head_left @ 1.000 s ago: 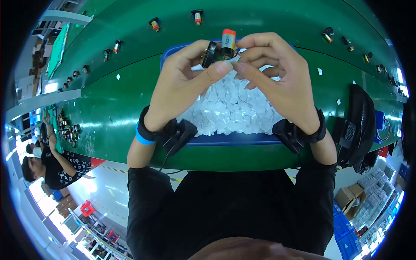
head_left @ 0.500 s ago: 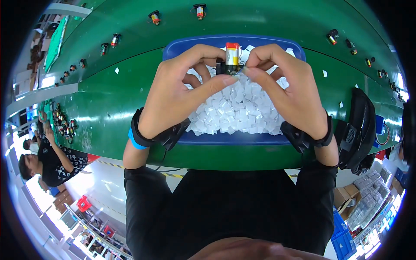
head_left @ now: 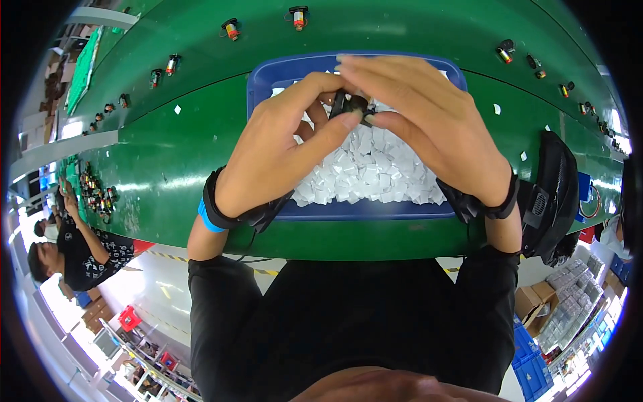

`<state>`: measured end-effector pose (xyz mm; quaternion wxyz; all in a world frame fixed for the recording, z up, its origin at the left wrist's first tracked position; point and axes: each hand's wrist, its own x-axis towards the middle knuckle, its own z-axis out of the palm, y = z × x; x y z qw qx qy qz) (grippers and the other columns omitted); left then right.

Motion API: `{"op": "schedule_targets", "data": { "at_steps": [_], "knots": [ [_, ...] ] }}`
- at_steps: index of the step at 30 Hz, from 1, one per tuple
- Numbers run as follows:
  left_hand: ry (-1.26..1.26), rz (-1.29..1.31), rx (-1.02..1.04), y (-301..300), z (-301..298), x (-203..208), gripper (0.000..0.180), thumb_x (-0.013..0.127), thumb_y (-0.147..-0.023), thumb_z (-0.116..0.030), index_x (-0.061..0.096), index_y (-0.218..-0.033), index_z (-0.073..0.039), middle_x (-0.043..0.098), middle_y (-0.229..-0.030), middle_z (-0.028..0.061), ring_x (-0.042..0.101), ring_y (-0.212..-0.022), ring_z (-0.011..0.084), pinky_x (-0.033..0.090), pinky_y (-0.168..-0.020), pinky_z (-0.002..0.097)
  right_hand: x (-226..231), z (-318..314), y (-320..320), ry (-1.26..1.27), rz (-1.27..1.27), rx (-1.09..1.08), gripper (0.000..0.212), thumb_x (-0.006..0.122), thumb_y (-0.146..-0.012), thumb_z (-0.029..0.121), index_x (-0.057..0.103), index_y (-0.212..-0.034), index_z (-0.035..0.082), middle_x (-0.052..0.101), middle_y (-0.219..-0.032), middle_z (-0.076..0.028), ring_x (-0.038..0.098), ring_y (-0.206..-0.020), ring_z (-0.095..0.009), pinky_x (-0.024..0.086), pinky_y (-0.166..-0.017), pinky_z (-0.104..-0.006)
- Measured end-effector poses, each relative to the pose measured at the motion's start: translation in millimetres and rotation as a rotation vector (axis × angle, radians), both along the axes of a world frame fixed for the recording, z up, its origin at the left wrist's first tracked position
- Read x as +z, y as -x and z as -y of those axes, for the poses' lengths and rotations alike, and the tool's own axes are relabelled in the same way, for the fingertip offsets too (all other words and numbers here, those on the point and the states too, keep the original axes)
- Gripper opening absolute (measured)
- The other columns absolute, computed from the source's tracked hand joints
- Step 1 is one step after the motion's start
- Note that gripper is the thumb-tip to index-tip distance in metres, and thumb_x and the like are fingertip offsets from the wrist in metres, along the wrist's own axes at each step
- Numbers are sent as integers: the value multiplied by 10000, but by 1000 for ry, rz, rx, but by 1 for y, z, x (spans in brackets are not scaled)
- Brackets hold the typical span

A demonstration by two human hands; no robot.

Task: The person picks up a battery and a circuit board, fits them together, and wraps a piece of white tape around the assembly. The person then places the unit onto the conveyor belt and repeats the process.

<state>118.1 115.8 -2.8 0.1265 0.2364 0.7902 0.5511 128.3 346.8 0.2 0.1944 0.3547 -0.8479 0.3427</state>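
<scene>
Over a blue tray, my left hand (head_left: 278, 147) grips a small battery assembly (head_left: 340, 104) between thumb and fingers. Its black fitting shows at the fingertips, while most of the battery's red-and-yellow body is covered. My right hand (head_left: 432, 110) is laid over the assembly from the right, with long fingers stretched across its top and the thumb tip against its lower black end. Whether the right fingers press on the battery is hidden behind the hand.
Beneath my hands, the blue tray (head_left: 258, 90) holds many small white pieces (head_left: 365, 167). Similar battery assemblies (head_left: 299, 18) lie spaced along the green bench (head_left: 201, 147). A black bag-like object (head_left: 556, 194) sits at the right edge. A co-worker (head_left: 80, 241) works at far left.
My right hand has shifted from pinching by the battery's lower end to spreading its fingers over the top, covering the body. The view has moved slightly, shifting the bench items a little.
</scene>
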Motion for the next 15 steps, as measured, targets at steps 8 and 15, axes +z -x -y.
{"op": "schedule_targets", "data": {
  "at_steps": [8,15],
  "knots": [
    [109,12,-18,-10,-4,12,307,763,-894,-178,621,-1137,-55,649,-848,76,640,-651,117,498,-555,257,-2,13,-12,-44,-39,-204,422,791,-712,-42,701,-1115,45,660,-992,-63,647,-802,-245,528,-726,-325],
    [-7,190,-35,-7,-8,14,229,659,-935,-59,576,-1137,8,635,-901,95,617,-694,123,545,-576,269,3,8,-9,121,28,-149,308,793,-709,-54,681,-977,46,650,-969,-76,628,-852,-244,510,-719,-319]
  ]
}}
